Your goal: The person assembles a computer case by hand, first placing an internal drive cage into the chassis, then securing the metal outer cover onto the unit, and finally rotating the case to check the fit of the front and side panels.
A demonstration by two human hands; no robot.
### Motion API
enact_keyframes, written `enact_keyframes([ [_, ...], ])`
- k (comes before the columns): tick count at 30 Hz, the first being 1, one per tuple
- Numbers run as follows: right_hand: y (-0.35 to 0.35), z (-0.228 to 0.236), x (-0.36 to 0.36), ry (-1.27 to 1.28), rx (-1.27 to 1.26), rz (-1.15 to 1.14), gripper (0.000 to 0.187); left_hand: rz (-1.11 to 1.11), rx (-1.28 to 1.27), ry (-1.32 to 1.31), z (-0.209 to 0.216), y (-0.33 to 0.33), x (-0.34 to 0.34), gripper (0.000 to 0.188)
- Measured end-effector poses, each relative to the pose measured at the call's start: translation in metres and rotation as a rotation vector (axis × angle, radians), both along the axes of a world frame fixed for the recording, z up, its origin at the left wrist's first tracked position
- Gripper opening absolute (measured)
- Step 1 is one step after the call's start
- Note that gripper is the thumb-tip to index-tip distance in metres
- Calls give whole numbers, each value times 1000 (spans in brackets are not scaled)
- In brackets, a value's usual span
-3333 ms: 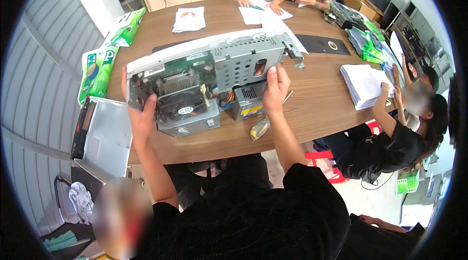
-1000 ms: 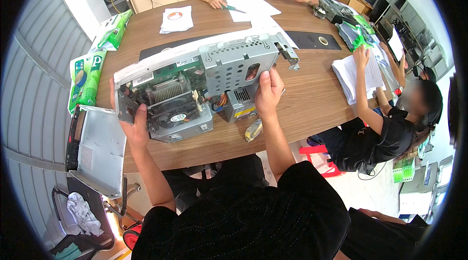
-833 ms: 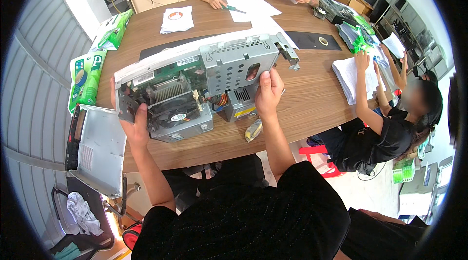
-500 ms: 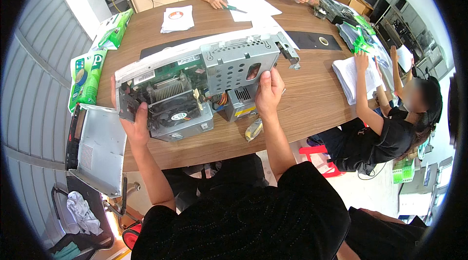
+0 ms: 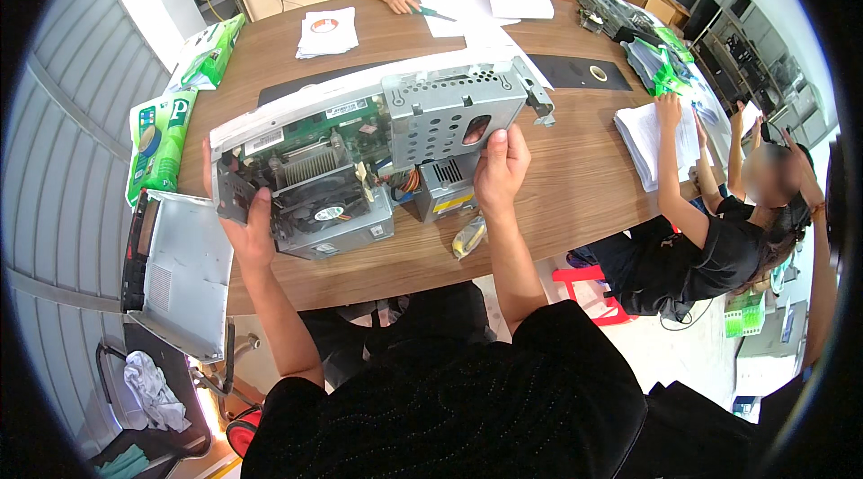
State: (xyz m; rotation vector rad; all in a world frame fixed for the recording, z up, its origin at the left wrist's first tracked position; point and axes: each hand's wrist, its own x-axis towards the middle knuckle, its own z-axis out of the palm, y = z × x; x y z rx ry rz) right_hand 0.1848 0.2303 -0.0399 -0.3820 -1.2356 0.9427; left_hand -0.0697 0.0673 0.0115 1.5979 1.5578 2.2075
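Note:
An open desktop computer case (image 5: 449, 130) is tilted up between my hands above the table. My left hand (image 5: 253, 236) is closed on its left end, with the thumb on the near side and the other fingers mostly hidden behind. My right hand (image 5: 502, 172) grips the right end beside the perforated silver drive cage. A green circuit board (image 5: 310, 142), a metal heatsink (image 5: 312, 168) and a black fan (image 5: 325, 212) show inside. Below the cage, a grey power supply (image 5: 447, 188) with a yellow label and bundled wires rests on the table.
A detached cover panel (image 5: 186, 268) leans at the left. Green packages (image 5: 162, 142) and a paper stack (image 5: 326, 34) lie beyond. A small yellow item (image 5: 468, 237) in clear wrap is near the front edge. Other people sit around the table; one touches papers (image 5: 649, 146) at the right.
The case's right end has shifted slightly right with my right hand; my left hand stays in place. Across the table, a person has lowered a white sheet onto the tabletop.

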Motion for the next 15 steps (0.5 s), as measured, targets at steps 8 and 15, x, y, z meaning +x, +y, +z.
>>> enact_keyframes([
  [8,-2,2,2,17,-6,21,35,10,-14,17,-5,-2,-3,80],
  [15,0,0,2,-4,-1,14,36,-49,-9,-83,-3,-3,1,80],
])
